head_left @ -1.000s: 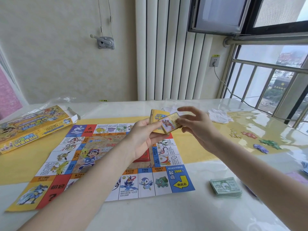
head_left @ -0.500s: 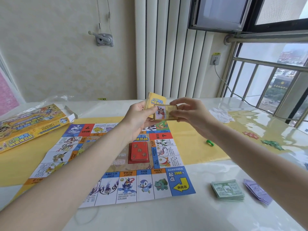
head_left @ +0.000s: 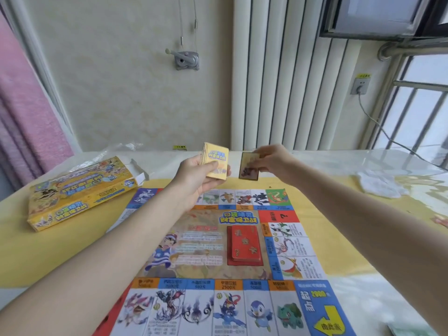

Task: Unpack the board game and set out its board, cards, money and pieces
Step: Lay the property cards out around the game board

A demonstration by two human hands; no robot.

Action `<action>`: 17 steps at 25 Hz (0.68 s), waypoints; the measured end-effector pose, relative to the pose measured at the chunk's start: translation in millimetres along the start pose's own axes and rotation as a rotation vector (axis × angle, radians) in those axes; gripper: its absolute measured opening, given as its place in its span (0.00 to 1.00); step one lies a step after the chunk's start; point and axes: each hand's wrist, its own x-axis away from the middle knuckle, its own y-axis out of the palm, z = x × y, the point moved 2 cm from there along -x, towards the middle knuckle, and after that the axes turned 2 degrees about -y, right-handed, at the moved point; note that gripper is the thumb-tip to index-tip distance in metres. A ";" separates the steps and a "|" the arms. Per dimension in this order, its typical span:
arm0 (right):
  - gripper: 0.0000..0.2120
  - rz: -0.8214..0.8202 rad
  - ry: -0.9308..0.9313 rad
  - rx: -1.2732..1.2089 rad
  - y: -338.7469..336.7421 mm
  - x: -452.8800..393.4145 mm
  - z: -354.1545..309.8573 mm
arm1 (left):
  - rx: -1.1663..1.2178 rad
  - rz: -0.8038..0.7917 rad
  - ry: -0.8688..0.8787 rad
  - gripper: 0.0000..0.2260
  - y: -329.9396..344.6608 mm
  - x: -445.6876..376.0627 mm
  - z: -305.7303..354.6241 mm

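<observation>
1. The left hand is gripping a thick deck of yellow-backed cards, thumb curled over the face and fingers wrapped beneath, holding it above the far edge of the game board.
2. The right hand is pinching a single card between thumb and fingertips, just beside the deck but apart from it; the card is showing a dark creature picture inside a tan border, its small print being too blurred to read.
3. The board is lying flat on a yellow mat on the table, with printed prices reading "2500", "500" and "2000", a red square bearing "?", and a yellow arrow on its blue corner square.
4. A red stack of cards marked with question marks is sitting on the board's centre panel, right of a cartoon boy in a cap.
5. The game box, yellow and open at its far flap, is resting on the mat left of the board; its Chinese title is appearing upside down.
6. A white cloth is lying on the table far right.
7. A wall socket is carrying a plugged cable.
</observation>
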 end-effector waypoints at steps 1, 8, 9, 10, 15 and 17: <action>0.16 -0.025 0.002 0.125 6.8 -10.2 8.0 | -0.002 0.013 -0.012 0.08 -8.5 -5.3 -2.9; 0.18 -0.077 0.050 0.407 22.5 -48.6 47.1 | 0.006 0.016 -0.066 0.09 -31.8 -32.9 -18.4; 0.18 -0.067 0.046 0.473 23.5 -47.6 48.6 | 0.010 0.017 -0.070 0.09 -32.2 -34.6 -20.1; 0.18 -0.060 0.041 0.549 23.9 -47.3 50.0 | 0.012 0.018 -0.076 0.10 -32.6 -35.5 -21.8; 0.18 0.031 -0.081 0.696 22.9 -45.6 48.4 | 0.006 0.006 -0.096 0.10 -28.3 -29.6 -26.9; 0.12 0.131 -0.124 0.438 20.8 -36.5 34.2 | 0.020 -0.012 -0.102 0.10 -25.2 -24.2 -26.9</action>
